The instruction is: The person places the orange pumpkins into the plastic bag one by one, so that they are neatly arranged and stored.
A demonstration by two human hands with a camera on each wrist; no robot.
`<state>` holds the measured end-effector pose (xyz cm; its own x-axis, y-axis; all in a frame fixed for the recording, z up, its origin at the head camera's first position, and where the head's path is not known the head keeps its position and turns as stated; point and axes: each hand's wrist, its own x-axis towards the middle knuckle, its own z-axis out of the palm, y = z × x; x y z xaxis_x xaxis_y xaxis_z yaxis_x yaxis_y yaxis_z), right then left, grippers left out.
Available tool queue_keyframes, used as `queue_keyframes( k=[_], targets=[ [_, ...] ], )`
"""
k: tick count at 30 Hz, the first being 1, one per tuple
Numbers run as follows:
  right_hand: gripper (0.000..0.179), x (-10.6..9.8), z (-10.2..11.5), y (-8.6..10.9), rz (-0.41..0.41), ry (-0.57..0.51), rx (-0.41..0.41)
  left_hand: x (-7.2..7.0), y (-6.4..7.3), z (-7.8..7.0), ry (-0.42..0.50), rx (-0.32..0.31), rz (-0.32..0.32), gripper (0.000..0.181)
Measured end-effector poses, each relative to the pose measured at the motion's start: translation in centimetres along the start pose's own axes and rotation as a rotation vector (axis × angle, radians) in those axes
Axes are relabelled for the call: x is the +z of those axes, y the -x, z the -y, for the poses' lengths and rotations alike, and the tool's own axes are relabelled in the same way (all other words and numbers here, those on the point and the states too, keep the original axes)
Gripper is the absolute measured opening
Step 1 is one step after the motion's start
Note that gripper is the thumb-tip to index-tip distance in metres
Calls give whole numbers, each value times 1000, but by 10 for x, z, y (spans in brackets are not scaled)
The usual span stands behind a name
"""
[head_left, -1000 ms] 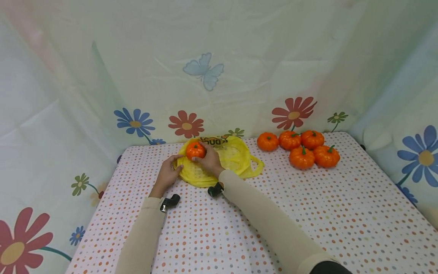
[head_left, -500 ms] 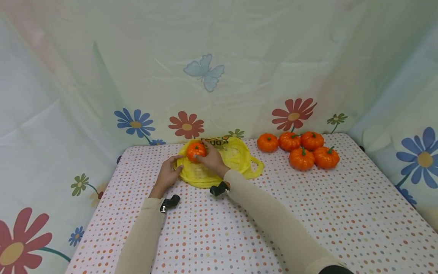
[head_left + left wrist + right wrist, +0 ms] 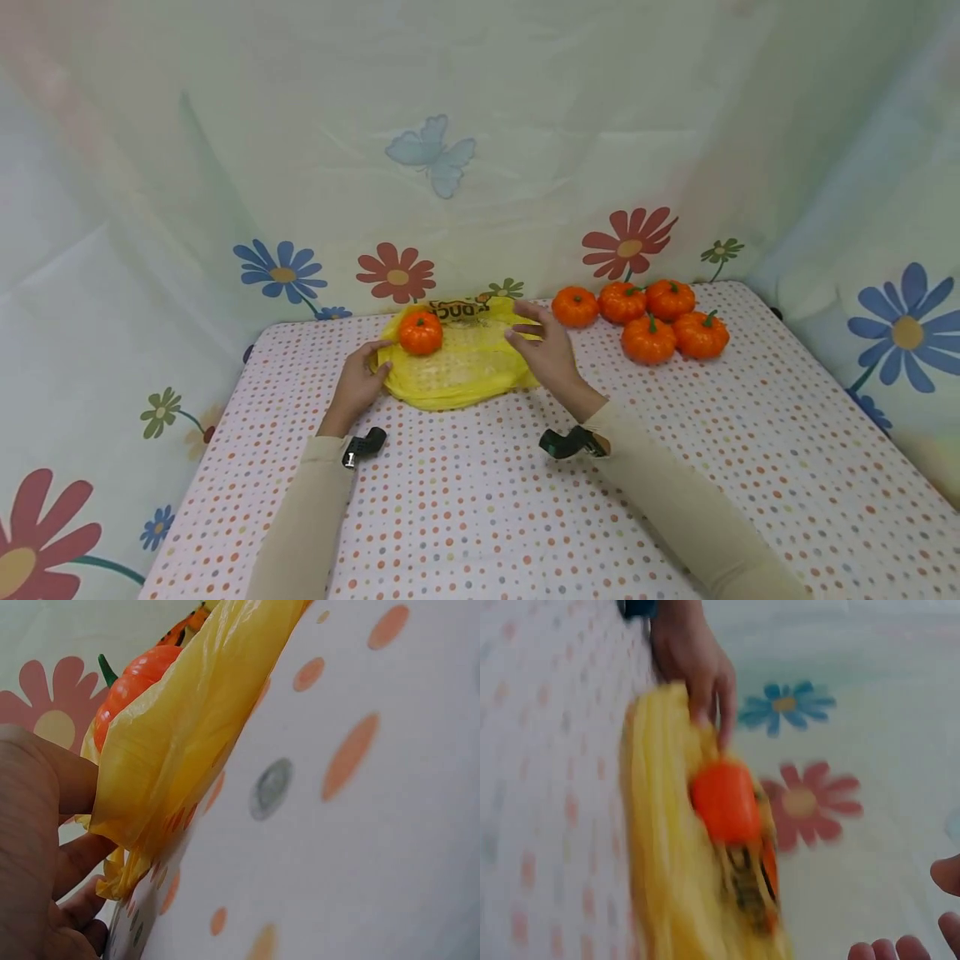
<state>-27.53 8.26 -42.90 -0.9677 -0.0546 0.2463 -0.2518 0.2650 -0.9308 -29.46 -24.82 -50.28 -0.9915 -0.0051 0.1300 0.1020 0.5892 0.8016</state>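
Note:
A yellow plastic bag with dark printing lies flat on the table. One small orange toy pumpkin sits in its left part. At the bag's left edge my left hand pinches the plastic between thumb and fingers; the left wrist view shows the thumb over the yellow film and the fingers behind it. My right hand holds nothing and hovers over the bag's right end, fingers spread and loosely bent. The bag's handle loops on that side are hidden behind it.
Several more orange pumpkins stand grouped at the back right of the table. A dotted cloth covers the tabletop. Behind it hangs a flowered curtain, close to the table's back edge.
My right hand has let go of the pumpkin and moved right, away from it. The pumpkin stays in the bag. My left hand keeps its hold on the bag's edge.

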Motion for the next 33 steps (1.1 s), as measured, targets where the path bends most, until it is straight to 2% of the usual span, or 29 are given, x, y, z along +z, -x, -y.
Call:
queue_keyframes(
  k=[2, 5, 7, 9, 11, 15, 18, 23, 27, 33],
  targets=[
    [50, -30, -5, 4, -76, 95, -35, 1, 0, 0, 3, 8, 3, 38],
    [50, -74, -16, 11, -176, 254, -43, 1, -2, 0, 11, 12, 6, 37],
    [51, -98, -23, 14, -235, 313, -9, 1, -2, 0, 16, 11, 5, 37],
    [53, -119, -28, 16, -259, 360, 26, 0, -2, 0, 20, 5, 0, 36],
    [57, -138, -31, 16, -248, 386, 49, -1, -2, 1, 18, -2, -6, 36],
    [70, -169, -37, 14, -128, 436, 64, -3, 0, 4, 9, -14, -6, 37],
    [78, -182, -43, 13, -61, 443, 104, -5, 0, 5, 9, -12, 3, 38],
    [87, -188, -54, 12, -33, 462, 188, -6, 1, 5, 21, -3, 9, 38],
    [87, -192, -60, 13, -18, 503, 214, -4, 1, 7, 26, 2, 22, 39],
    [92, -195, -69, 15, 30, 504, 226, -2, -1, 7, 30, -7, 30, 38]
  ],
)
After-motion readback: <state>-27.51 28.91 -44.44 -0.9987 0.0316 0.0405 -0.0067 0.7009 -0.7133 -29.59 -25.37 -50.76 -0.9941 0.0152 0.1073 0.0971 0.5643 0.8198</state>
